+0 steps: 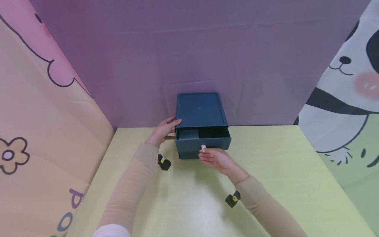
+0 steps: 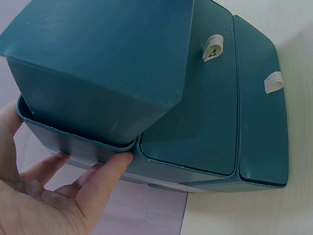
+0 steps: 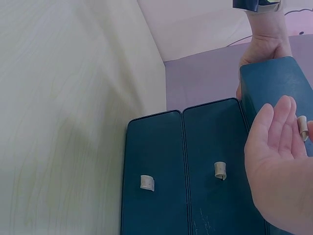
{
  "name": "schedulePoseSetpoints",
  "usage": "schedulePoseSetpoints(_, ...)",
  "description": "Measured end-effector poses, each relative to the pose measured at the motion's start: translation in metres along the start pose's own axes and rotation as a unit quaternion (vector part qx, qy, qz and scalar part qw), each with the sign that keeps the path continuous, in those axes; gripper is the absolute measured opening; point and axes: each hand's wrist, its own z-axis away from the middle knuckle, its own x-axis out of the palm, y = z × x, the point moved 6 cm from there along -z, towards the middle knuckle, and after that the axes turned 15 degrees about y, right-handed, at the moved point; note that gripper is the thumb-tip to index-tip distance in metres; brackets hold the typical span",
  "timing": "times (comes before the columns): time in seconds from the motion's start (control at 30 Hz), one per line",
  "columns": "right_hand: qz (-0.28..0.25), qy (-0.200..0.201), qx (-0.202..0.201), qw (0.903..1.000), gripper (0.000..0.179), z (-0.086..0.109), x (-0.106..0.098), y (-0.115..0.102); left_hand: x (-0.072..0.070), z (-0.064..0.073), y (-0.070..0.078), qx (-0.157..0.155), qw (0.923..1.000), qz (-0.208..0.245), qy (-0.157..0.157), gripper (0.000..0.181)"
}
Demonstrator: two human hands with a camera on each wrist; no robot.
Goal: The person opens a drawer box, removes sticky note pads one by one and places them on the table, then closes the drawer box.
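Observation:
A dark blue-green drawer cabinet (image 1: 199, 110) stands against the back wall. Its top drawer (image 1: 189, 144) is partly pulled out, with a paler patch inside at the left and dark shadow at the right. My left hand (image 1: 164, 129) holds the cabinet's left side near the front, thumb over the top edge and fingers along the side wall (image 2: 93, 171). My right hand (image 1: 217, 159) pinches the small white pull tab (image 1: 203, 148) on that drawer's front. The other right fingers (image 3: 281, 117) are extended below the tab.
Two lower drawers, the middle one (image 2: 205, 112) and the bottom one (image 2: 264, 122), are closed, each with a white tab. The cabinet sits on a pale yellow table (image 1: 266, 171). A purple cloth (image 1: 201, 49) hangs behind, with printed cloths (image 1: 53, 108) at both sides.

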Motion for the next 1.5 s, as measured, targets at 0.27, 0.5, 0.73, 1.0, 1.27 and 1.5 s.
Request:
schedulePoseSetpoints(0.27,-0.007,-0.007,0.001,1.0,0.019,0.0032,0.0006,-0.0015,-0.0003,-0.0018,-0.0009,0.001,1.0,-0.003,0.001,0.072)
schedulePoseSetpoints(0.5,-0.01,-0.012,-0.003,0.9999,0.021,0.0047,0.0012,-0.0018,0.0005,-0.002,-0.0012,-0.002,1.0,0.001,-0.001,0.07)
schedulePoseSetpoints(0.73,-0.012,-0.014,-0.009,0.9998,0.019,0.0059,0.0021,-0.0014,0.0003,-0.0029,-0.0013,-0.004,1.0,0.001,0.0,0.07)
schedulePoseSetpoints(1.0,-0.016,-0.015,-0.007,0.9997,0.019,0.0063,0.0015,0.0008,0.0005,-0.0047,-0.003,0.007,0.9999,-0.007,0.004,0.071)
schedulePoseSetpoints(1.27,-0.023,-0.019,-0.01,0.9995,0.02,0.007,0.0014,0.0016,0.0004,-0.0026,-0.0022,0.017,0.9998,-0.012,-0.001,0.073)
schedulePoseSetpoints(1.5,-0.022,-0.022,-0.009,0.9995,0.019,0.0093,0.0022,0.0027,0.0003,-0.0013,-0.0025,0.004,1.0,-0.003,-0.003,0.071)
